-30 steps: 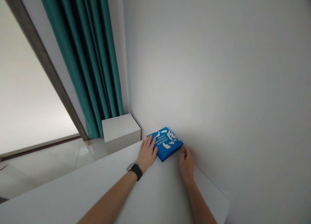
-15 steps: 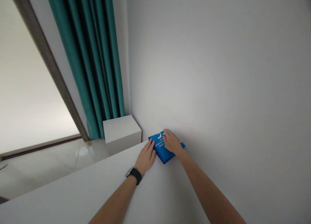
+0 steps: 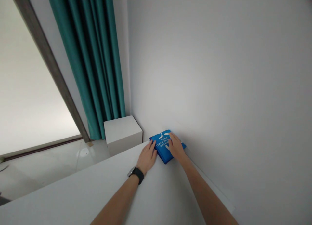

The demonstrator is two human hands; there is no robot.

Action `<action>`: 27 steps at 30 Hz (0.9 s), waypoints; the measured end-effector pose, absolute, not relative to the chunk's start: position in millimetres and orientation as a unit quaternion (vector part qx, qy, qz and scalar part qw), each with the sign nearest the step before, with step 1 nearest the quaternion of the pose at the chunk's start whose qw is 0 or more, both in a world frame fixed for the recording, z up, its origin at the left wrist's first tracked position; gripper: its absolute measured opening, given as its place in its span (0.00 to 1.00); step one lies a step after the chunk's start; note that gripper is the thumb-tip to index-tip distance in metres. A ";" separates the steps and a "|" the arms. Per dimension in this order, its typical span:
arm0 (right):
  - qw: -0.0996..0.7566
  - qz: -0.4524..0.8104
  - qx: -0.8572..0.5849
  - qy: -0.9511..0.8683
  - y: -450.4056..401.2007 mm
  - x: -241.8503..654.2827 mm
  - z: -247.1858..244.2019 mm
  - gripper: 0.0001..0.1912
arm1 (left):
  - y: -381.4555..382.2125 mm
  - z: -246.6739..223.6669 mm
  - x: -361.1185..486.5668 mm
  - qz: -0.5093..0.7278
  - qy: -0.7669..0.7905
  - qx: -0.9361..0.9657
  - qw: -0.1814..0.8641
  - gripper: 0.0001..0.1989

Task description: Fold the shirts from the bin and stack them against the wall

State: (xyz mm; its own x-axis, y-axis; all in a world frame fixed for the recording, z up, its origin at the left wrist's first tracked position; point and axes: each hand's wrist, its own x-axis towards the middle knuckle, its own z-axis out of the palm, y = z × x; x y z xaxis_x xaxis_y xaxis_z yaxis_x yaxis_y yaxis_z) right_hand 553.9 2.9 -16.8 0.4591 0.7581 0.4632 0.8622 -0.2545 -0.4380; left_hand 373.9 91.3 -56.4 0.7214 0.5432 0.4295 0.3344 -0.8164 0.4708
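A folded blue cloth (image 3: pixel 164 155) with white lettering, partly readable as "Dalian" and "Marath", lies flat on a white surface (image 3: pixel 102 182) against the wall. My left hand (image 3: pixel 147 156), with a dark-banded watch (image 3: pixel 136 173) on its wrist, rests with fingers stretched at the cloth's left edge. Across the right part of the cloth lies my right hand (image 3: pixel 176 147), its fingers extended over the print and hiding some letters. Neither hand grips anything.
Beyond the surface's far edge stands a lower white box-shaped unit (image 3: pixel 123 130) in the corner. Green curtains (image 3: pixel 97 62) hang behind it. A plain wall (image 3: pixel 207 72) rises on the right, and a dark-framed bright panel (image 3: pixel 29 82) is at the left above a shiny floor (image 3: pixel 60 163).
My right hand has slid slightly to the right and toward me over the cloth, uncovering more of the lettering. My left hand stays almost in place.
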 end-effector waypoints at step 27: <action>0.513 -0.063 -0.794 -0.321 -71.7 552.7 -70.2 0.28 | 49.5 -38.1 378.5 0.316 0.076 0.932 0.160 0.09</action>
